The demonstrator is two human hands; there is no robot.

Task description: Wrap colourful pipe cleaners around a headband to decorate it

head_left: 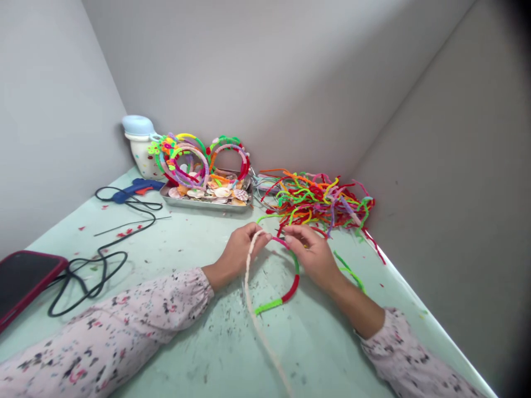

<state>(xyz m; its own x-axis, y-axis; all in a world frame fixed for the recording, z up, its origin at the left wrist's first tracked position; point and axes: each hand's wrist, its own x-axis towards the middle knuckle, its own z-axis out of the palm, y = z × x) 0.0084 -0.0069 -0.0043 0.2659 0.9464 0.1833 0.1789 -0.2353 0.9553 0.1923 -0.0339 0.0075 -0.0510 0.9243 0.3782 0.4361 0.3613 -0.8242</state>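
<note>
My left hand (243, 247) is closed in a pinch near the middle of the table, on a curved band (295, 279) covered in fuzzy pipe cleaner in pink, green, red and light green sections. A long cream fuzzy strand (249, 282) loops over the left fingers and hangs toward the front edge of the view. My right hand (311, 251) has its fingers closed at the pink section, just right of the left fingertips. Small dark tips show between the two hands, too small to name. The band's light green end points left, above the tabletop.
A metal tray (203, 205) holds seashells and several colourful hoops (188, 166). Behind the hands lies a pile of pipe cleaners (319, 199). At the left are a blue glue gun (135, 189), a black cord (102, 249), a phone (29, 282) and a white jar with a blue lid (143, 149).
</note>
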